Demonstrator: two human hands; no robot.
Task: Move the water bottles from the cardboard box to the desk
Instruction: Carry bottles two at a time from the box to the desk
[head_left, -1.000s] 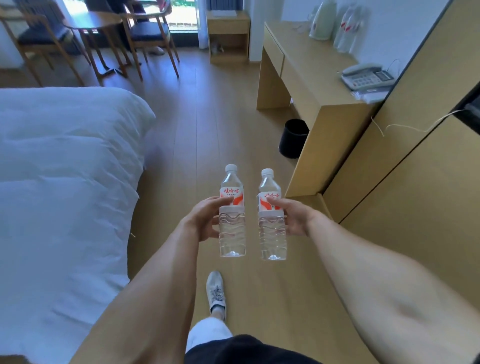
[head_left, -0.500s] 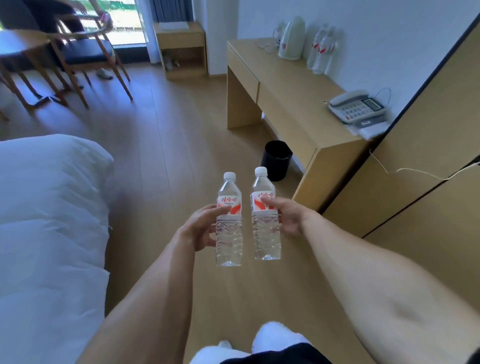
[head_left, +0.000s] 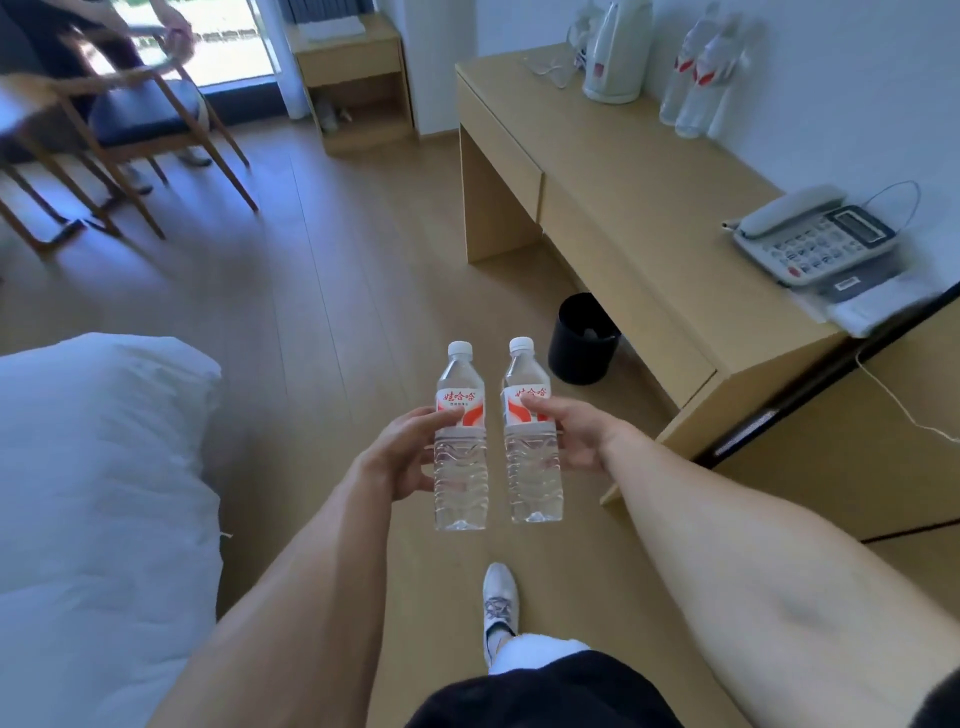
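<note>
My left hand (head_left: 402, 449) grips a clear water bottle (head_left: 461, 478) with a red and white label, held upright over the floor. Beside it, my right hand (head_left: 574, 434) grips a second water bottle (head_left: 532, 475) of the same kind, also upright. The two bottles are close together, apart by a narrow gap. The light wooden desk (head_left: 623, 171) stands ahead to the right, along the wall. Two more water bottles (head_left: 693, 78) stand at its far end against the wall. The cardboard box is out of view.
On the desk are a white kettle (head_left: 615, 49) and a telephone (head_left: 815, 241). A black bin (head_left: 582, 338) sits on the floor under the desk. A white bed (head_left: 98, 493) fills the left. A wooden chair (head_left: 140, 114) with a seated person and a small cabinet (head_left: 353, 78) are far back.
I have walked forward, and the desk is now nearer and larger in view. Both bottles stay upright in my hands. My foot has stepped into view below.
</note>
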